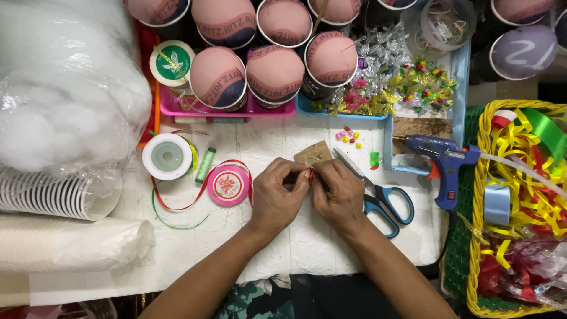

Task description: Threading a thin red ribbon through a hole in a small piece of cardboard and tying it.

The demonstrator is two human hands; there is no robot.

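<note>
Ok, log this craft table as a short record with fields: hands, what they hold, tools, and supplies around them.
left hand: pinching a red ribbon piece, grip closed
right hand: pinching the same ribbon
tools: blue-handled scissors beside the right hand; blue glue gun further right
spools: pink ribbon spool, white spool
right edge: yellow basket of ribbons
surface: white table

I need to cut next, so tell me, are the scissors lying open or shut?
Open. The scissors lie flat beside the right hand, their blades spread apart toward the tips and the two blue handle loops held apart.
</note>
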